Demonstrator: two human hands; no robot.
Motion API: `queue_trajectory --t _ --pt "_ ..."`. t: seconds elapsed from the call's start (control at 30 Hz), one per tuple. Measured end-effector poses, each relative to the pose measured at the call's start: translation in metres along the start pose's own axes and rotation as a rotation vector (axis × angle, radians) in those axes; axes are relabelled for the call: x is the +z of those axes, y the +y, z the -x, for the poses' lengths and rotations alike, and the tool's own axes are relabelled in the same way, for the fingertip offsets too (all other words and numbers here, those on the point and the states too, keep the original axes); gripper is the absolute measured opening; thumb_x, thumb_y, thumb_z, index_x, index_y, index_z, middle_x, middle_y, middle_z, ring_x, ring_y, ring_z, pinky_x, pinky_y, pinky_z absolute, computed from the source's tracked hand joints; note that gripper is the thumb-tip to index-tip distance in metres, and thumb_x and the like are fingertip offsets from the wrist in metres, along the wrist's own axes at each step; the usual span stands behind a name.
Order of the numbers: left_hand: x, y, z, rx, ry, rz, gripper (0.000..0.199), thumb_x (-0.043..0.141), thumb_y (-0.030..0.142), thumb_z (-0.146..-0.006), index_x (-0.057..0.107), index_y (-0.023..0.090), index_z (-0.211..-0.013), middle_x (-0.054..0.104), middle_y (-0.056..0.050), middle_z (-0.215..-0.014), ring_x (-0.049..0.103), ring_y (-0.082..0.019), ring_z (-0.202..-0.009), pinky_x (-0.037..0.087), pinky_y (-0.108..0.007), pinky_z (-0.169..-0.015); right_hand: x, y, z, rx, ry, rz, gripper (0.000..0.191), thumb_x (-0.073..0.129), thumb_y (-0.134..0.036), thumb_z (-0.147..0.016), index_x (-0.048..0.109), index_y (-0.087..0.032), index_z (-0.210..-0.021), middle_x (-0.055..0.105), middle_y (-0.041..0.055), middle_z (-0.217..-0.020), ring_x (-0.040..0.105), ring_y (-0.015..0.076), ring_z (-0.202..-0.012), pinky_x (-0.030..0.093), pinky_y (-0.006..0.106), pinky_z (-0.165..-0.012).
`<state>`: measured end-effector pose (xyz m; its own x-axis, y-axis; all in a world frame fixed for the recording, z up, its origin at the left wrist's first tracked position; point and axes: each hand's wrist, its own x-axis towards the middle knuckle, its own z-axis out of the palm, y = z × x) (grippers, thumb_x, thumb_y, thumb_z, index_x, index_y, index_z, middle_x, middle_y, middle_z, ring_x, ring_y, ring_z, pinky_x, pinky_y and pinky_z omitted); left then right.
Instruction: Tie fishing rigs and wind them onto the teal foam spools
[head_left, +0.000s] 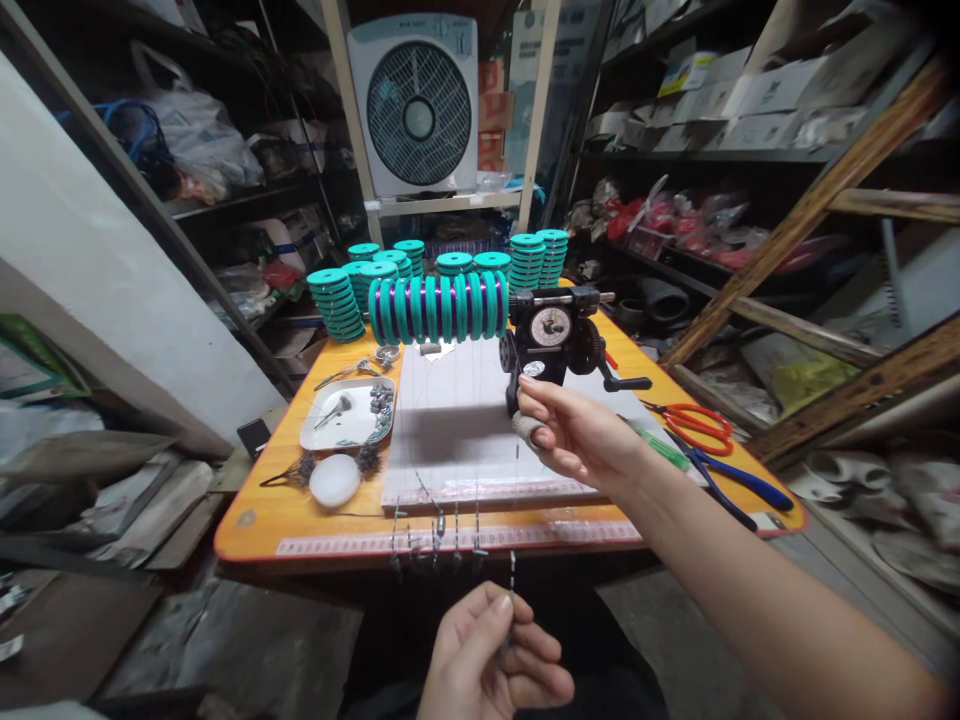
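Note:
My left hand (pixel 491 655), low in front of the table edge, pinches a thin dark-and-white banded strip (pixel 512 572) between thumb and forefinger. My right hand (pixel 570 425) is raised beside the black hand-crank winder (pixel 551 335), fingers pinched together; what is between them is too fine to make out. One of its fingers wears a greyish finger cover (pixel 527 428). A row of turquoise spools (pixel 439 307) with purple bands sits on the winder's shaft. Fine lines run down from it to small dark hanging pieces (pixel 440 525) at the table's front edge.
Stacks of turquoise spools (pixel 335 305) stand along the back of the orange table (pixel 247 510). On the left are a white tray (pixel 307 432) of small metal parts and a round white lump (pixel 334 482). Red-handled scissors (pixel 701 425) and blue-handled pliers (pixel 742 480) lie right.

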<state>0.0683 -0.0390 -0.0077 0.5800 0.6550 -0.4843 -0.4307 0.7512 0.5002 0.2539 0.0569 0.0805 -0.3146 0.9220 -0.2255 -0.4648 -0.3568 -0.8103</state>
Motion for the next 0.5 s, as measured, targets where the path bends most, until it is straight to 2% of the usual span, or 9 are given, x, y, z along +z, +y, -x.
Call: queue_trajectory --t 0.27,0.5 --pt "-0.0005 -0.0018 -0.0003 -0.003 0.008 0.025 0.034 0.077 0.036 -0.069 0.058 0.009 -0.076 0.069 -0.009 -0.067 0.067 -0.018 -0.055 0.054 -0.025 -0.055 -0.0011 -0.0014 0.001 -0.011 0.003 0.002 0.041 0.054 -0.045 -0.087 0.033 -0.016 -0.066 0.045 -0.0038 -0.051 0.032 0.0024 -0.029 0.022 0.01 -0.025" --pt "-0.0049 -0.0039 -0.0006 0.009 -0.019 0.044 0.023 0.063 0.031 -0.082 0.057 0.009 -0.076 0.07 -0.011 -0.069 0.068 -0.02 -0.058 0.054 -0.028 -0.059 -0.0018 -0.002 0.0004 -0.012 0.003 0.017 0.042 0.055 -0.045 -0.086 0.033 -0.016 -0.066 0.045 -0.0037 -0.051 0.033 0.0021 -0.029 0.022 0.01 -0.026"
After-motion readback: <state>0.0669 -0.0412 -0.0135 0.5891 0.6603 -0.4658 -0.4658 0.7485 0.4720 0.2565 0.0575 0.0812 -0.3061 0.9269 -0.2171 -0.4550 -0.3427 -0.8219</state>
